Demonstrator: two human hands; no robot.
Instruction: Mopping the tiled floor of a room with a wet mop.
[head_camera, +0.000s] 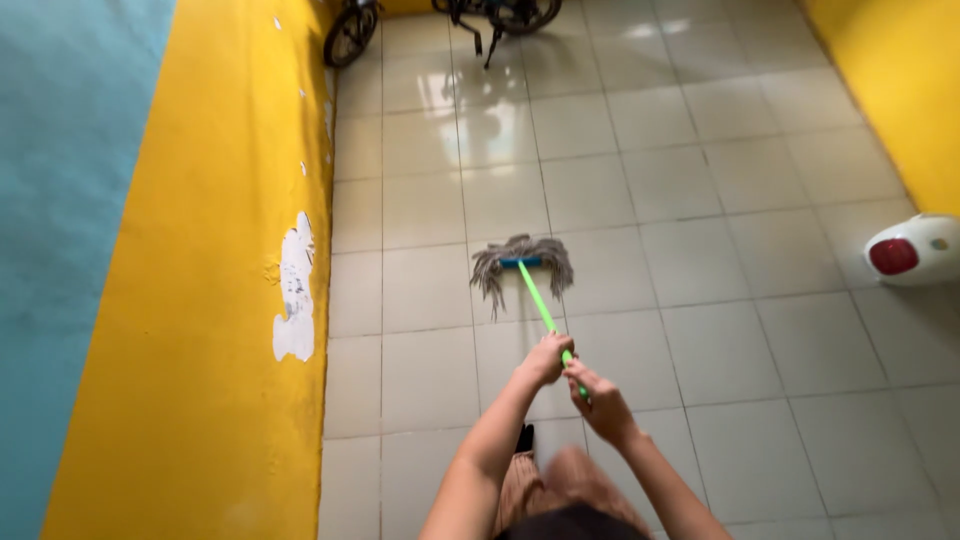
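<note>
A string mop with a grey head (521, 264) lies spread on the pale tiled floor (700, 200) ahead of me. Its bright green handle (536, 300) slants back toward me. My left hand (547, 358) grips the handle higher up its length, nearer the mop head. Just behind it, my right hand (600, 402) is closed around the handle's near end. Both arms reach forward from the bottom of the view.
A yellow wall (220, 300) with peeling paint patches runs along the left. Another yellow wall (900, 80) stands at the right. A white and red rounded object (912, 250) sits at the right edge. A bicycle (440, 20) is parked at the far end.
</note>
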